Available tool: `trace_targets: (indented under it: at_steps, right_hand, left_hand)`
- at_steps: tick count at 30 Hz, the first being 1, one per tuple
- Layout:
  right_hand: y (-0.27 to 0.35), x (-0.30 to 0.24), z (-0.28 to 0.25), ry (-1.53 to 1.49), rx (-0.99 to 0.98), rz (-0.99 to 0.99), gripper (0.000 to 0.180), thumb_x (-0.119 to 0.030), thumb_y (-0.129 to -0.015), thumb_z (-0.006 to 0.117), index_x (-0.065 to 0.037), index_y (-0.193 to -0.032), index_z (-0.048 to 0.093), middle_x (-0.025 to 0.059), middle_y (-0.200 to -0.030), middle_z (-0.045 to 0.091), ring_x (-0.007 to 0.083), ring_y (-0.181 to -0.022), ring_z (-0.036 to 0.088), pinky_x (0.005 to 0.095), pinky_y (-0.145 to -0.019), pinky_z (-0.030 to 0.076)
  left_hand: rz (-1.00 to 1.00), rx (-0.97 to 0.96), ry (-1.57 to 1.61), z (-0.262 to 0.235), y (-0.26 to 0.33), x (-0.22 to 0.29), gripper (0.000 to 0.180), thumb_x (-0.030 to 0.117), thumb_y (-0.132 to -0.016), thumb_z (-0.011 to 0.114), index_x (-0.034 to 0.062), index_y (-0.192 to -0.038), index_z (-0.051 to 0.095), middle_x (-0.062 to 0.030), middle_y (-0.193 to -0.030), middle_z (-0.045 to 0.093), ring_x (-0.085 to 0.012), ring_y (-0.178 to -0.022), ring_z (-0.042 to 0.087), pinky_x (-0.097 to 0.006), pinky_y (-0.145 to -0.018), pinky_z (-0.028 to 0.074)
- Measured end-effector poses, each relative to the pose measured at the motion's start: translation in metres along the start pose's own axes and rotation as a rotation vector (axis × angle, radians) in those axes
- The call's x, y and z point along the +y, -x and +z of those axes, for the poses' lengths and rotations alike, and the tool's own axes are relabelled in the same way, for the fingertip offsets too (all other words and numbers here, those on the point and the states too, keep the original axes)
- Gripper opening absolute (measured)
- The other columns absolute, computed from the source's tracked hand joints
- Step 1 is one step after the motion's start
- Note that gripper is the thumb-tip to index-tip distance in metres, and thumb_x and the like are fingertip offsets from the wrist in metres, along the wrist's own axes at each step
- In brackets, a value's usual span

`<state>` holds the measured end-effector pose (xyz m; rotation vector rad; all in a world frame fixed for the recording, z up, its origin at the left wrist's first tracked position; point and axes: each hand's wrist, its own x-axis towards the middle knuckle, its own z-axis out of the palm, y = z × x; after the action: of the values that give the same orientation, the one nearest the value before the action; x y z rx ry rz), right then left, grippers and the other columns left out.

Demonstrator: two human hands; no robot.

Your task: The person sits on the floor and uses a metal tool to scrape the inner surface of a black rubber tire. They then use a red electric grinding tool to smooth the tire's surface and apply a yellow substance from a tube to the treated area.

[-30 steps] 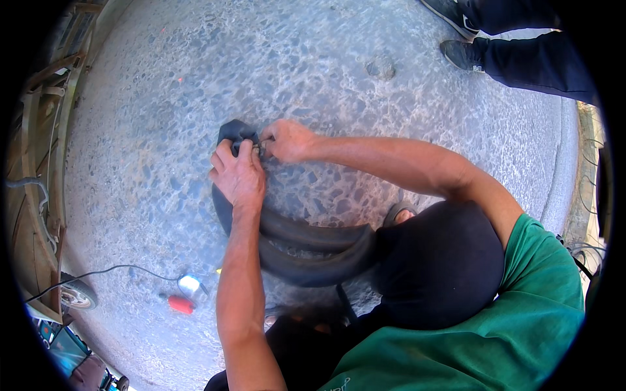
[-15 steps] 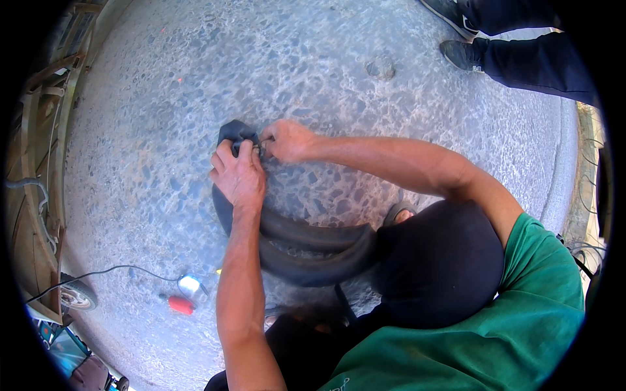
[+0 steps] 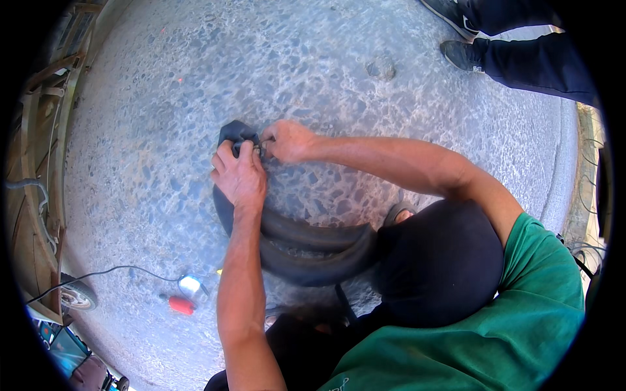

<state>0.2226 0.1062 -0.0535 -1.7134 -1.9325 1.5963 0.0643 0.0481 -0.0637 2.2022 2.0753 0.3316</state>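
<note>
You wore a green T-shirt [image 3: 469,332], its short sleeve [image 3: 538,241] ending well behind your right hand [image 3: 287,141], above the elbow. A small pale print [image 3: 338,386] marked the cloth far behind your left hand [image 3: 240,177]. Your dark trousers [image 3: 440,260] looked smooth and plain, and a partly hidden, open-toed sandal [image 3: 392,212] showed between them and your hands.

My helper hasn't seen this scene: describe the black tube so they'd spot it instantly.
On the mottled grey ground, find the person's left forearm. The black tube curves beneath it, its far part under the left hand. Its thick, rounded body sets it apart from the thin dark cable and small red object to the left.
</note>
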Motion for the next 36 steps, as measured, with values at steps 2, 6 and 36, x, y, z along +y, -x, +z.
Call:
trace_targets:
  at_steps: [2,6,36]
  right_hand:
    - [-0.0013,0.0022,0.0011,-0.001,0.007,-0.006,0.028,-0.013,-0.093,0.058,0.001,-0.113,0.072,0.0161,-0.093,0.077,0.0255,-0.079,0.074,0.0382,-0.077,0.058]
    - [-0.0027,0.0041,0.0008,0.014,0.001,-0.018,0.028,-0.012,-0.093,0.058,0.001,-0.113,0.072,0.0163,-0.093,0.077,0.0255,-0.079,0.074,0.0383,-0.077,0.057]
    - [-0.0015,0.0037,0.0008,0.009,0.015,-0.022,0.027,-0.013,-0.093,0.058,0.002,-0.110,0.073,0.0167,-0.094,0.077,0.0274,-0.087,0.075,0.0386,-0.081,0.057]
  left_hand:
    - [0.001,0.003,0.006,-0.0002,-0.0002,0.0008,0.017,0.027,-0.092,0.069,0.0242,-0.108,0.069,-0.0110,-0.129,0.054,-0.0349,-0.118,0.051,-0.052,-0.087,0.045]
    - [0.001,0.010,0.008,0.0015,-0.0002,0.0008,0.017,0.027,-0.091,0.070,0.0241,-0.108,0.068,-0.0110,-0.129,0.054,-0.0350,-0.118,0.051,-0.052,-0.087,0.045]
    - [-0.002,0.036,-0.006,0.0079,0.0015,-0.0001,0.018,0.027,-0.091,0.070,0.0245,-0.109,0.068,-0.0109,-0.130,0.054,-0.0349,-0.118,0.051,-0.051,-0.086,0.045]
